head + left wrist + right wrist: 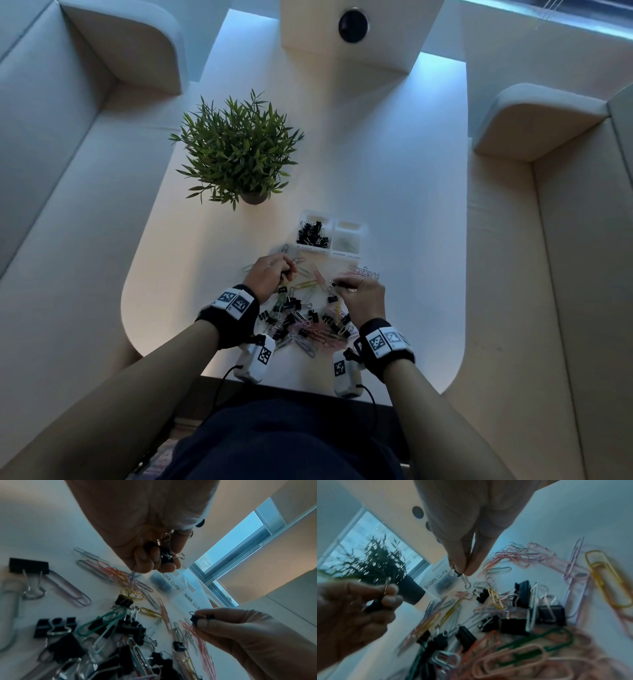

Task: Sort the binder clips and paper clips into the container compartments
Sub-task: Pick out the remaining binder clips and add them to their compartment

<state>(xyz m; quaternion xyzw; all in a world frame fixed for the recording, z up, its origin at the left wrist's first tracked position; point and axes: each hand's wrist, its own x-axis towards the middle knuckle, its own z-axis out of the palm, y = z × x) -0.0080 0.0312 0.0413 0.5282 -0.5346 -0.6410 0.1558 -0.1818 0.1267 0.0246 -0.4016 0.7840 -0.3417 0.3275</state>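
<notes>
A heap of black binder clips and coloured paper clips lies on the white table between my hands. My left hand hovers over its far left, fingers curled round a small black binder clip. My right hand is over the far right of the heap and pinches another small black binder clip by its body. Beyond the heap stands the clear container. Its left compartment, labelled BINDER CLIPS, holds several black binder clips. Its right compartment, labelled PAPER CLIPS, holds a few paper clips.
A potted green plant stands on the table behind and left of the container. Cream seat backs flank the table on both sides. A white block with a dark round socket rises at the far end.
</notes>
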